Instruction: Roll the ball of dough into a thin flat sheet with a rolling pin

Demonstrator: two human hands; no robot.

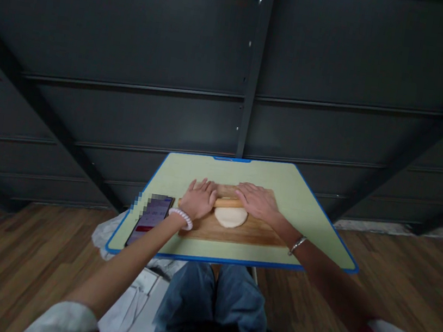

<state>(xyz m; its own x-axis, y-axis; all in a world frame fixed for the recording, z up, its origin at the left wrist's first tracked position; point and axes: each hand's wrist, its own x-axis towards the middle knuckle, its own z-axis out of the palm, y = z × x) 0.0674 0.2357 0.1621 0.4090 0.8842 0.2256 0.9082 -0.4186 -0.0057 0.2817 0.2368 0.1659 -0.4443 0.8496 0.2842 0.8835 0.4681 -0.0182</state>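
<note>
A wooden rolling pin point(229, 203) lies crosswise over a flattened round of pale dough point(230, 218). The near part of the dough shows as a half disc, while the pin covers its far edge. Both sit on a wooden board point(236, 236). My left hand point(199, 198) rests palm down on the pin's left part, its fingers stretched forward. On the right part lies my right hand point(258, 200), also flat with fingers extended. The pin's right end is hidden under that hand.
Beneath the board is a pale yellow tabletop point(309, 244) with a blue rim. A phone point(151, 219) lies left of the board, close to my left wrist. Dark metal panels point(170, 120) stand behind the table. White boxes point(137, 297) are on the wooden floor at lower left.
</note>
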